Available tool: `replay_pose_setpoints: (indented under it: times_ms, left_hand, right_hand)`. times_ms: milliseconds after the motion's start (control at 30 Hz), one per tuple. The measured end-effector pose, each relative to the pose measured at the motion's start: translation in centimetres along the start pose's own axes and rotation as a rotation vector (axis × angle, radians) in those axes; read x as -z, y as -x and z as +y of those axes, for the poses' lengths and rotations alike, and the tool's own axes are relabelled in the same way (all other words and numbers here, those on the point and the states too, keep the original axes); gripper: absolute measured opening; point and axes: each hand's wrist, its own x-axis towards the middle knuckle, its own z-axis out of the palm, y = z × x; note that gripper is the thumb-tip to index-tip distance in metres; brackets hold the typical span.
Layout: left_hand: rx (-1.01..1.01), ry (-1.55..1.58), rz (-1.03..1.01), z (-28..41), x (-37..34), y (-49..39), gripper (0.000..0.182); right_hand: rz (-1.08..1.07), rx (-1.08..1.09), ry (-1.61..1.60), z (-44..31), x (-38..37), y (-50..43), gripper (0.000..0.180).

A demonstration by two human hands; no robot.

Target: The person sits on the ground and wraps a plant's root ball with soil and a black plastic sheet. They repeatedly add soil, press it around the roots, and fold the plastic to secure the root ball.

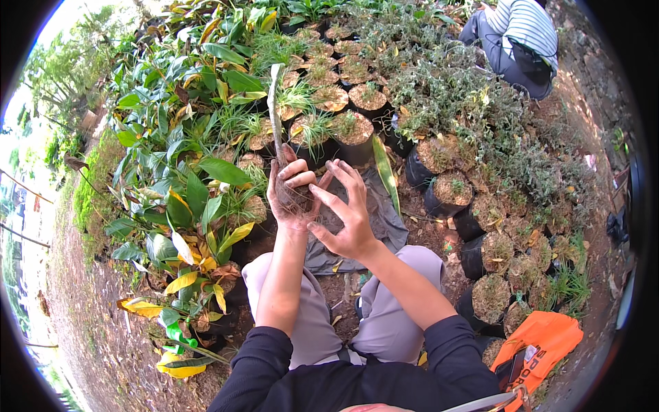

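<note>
A small plant with one long, stiff grey-green leaf (275, 103) stands upright in my left hand (291, 188). The fingers of that hand curl around the leaf's base and its ball of soil and roots (294, 198). Just to the right, my right hand (345, 211) has its fingers spread, the fingertips close to the root ball; whether they touch it I cannot tell. Beneath both hands a dark grey plastic sheet (378, 221) lies on the soil between the pots. A yellow-edged long leaf (386, 175) rests across the far edge of the sheet.
Broad-leaved plants (180, 201) crowd the left side. Black-bagged pots (355, 131) stand ahead in rows, with more pots (491, 298) down the right. A green plastic object (180, 337) lies lower left, an orange bag (545, 340) lower right. Another person (520, 46) crouches at the upper right.
</note>
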Motion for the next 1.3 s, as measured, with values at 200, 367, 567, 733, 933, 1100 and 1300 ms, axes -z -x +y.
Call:
replay_pose_setpoints:
  times_ms: [200, 367, 567, 733, 933, 1100, 1300]
  left_hand:
    - [0.024, 0.005, 0.025, 0.1, 0.1, 0.0, 0.038]
    - [0.007, -0.103, 0.052, -0.5, 0.1, 0.0, 0.038]
    - [0.006, -0.146, 0.086, -0.7, 0.3, 0.0, 0.036]
    - [0.027, -0.147, 0.048, -0.7, 0.8, 0.1, 0.038]
    - [0.035, -0.139, 0.060, -0.7, 0.9, 0.2, 0.038]
    - [0.028, -0.117, 0.122, -0.6, 0.6, 0.3, 0.038]
    - [-0.083, -0.216, 0.260, -0.2, 0.0, -0.2, 0.034]
  right_hand:
    - [0.042, -0.074, -0.108, -0.3, 0.2, -0.2, 0.031]
    - [0.111, -0.186, -0.147, 0.3, 0.0, -0.4, 0.019]
    - [0.115, -0.208, -0.142, 0.1, 0.6, -0.7, 0.014]
    - [0.109, -0.191, -0.124, 0.1, 0.7, -0.7, 0.012]
    - [0.112, -0.226, -0.155, 0.1, 0.6, -0.6, 0.010]
    - [0.149, -0.232, -0.150, 0.1, 0.6, -0.9, 0.008]
    - [0.313, -0.396, -0.180, 2.8, 1.5, -1.3, 0.008]
